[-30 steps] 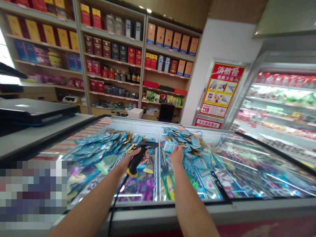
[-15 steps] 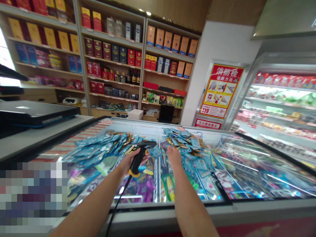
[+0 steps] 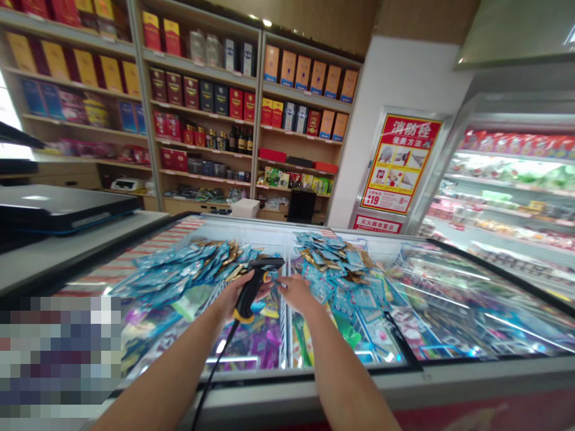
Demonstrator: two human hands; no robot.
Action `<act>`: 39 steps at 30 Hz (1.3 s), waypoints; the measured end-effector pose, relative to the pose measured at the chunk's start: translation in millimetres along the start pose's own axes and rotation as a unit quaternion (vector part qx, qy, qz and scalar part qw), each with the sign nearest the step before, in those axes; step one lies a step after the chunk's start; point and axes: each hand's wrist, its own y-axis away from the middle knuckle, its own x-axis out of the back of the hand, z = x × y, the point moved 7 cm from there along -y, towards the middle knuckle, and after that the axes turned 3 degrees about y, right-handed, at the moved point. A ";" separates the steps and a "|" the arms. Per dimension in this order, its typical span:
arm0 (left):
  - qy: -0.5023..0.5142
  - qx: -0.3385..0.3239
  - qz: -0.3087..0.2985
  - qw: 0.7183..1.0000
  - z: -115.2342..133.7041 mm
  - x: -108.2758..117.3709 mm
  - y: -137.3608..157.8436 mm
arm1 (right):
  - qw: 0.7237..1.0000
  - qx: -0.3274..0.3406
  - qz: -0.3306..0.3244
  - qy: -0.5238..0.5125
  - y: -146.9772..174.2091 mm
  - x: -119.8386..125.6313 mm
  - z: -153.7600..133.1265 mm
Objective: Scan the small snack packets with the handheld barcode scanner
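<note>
My left hand [image 3: 233,293] is wrapped round the handle of a black and yellow barcode scanner [image 3: 250,293], its cable hanging down toward me. Just right of the scanner's head, my right hand [image 3: 297,291] has its fingers pinched at a small blue packet [image 3: 274,276]. Most of that packet is hidden by the hands. Beyond and left of the scanner lies a heap of blue and gold packets [image 3: 175,269]. A second heap of similar packets [image 3: 345,263] spreads behind and right of my right hand.
Both heaps rest on a chest freezer [image 3: 287,378], with bagged goods and wire baskets beneath the glass. A flat dark device [image 3: 67,206] stands on the left counter. Shelves of boxes [image 3: 202,137] line the back; a lit chiller [image 3: 512,203] is at right.
My right hand has moved left toward the scanner, and its fingers meet the blue packet there, which is now mostly covered. My left hand and the scanner stay nearly still.
</note>
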 end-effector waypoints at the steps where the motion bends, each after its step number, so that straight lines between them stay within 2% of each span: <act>1: 0.003 0.005 -0.009 1.000 -0.4 -0.8 -0.3 | 1.000 0.014 -0.014 -0.023 -0.7 -2.0 -4.1; 4: 0.007 0.014 -0.028 0.999 -0.7 -0.7 -2.1 | 0.999 -0.010 -0.008 -0.047 -0.7 7.3 1.5; 6: 0.005 0.011 -0.023 1.000 0.3 2.3 -3.9 | 0.996 -0.080 0.036 -0.006 4.0 25.5 19.1; 9: 0.008 0.003 -0.008 1.000 1.8 7.7 -7.2 | 0.974 -0.190 0.091 0.080 19.5 55.0 49.4; 11: 0.013 -0.002 0.005 1.000 2.8 11.4 -9.3 | 0.961 -0.235 0.090 0.111 29.1 65.8 64.3; 14: 0.028 -0.024 0.039 0.999 7.0 18.3 -10.5 | 0.953 -0.263 0.079 0.125 35.2 69.9 76.0; 18: 0.039 -0.031 0.076 0.996 10.0 24.4 -8.1 | 0.955 -0.270 0.087 0.092 31.2 64.4 85.2; 25: -0.002 -0.040 0.061 0.997 7.6 24.6 -8.4 | 0.962 -0.244 0.123 0.001 21.8 53.9 98.0; 27: -0.015 -0.032 0.061 0.998 5.0 25.6 -9.4 | 0.968 -0.231 0.092 -0.025 21.4 48.4 95.6; 31: -0.017 -0.036 0.048 0.998 4.3 23.0 -8.0 | 0.981 -0.176 -0.014 -0.084 25.3 34.5 77.8; 35: -0.051 -0.058 0.061 0.995 7.3 20.7 -3.0 | 0.985 -0.136 -0.049 -0.090 27.9 28.6 61.4; 37: -0.087 -0.066 0.049 0.993 8.2 18.2 -2.2 | 0.984 -0.145 -0.040 -0.099 25.1 26.0 61.1; 39: -0.116 -0.071 0.027 0.990 8.4 15.2 -3.1 | 0.980 -0.163 0.019 -0.108 19.8 28.6 64.9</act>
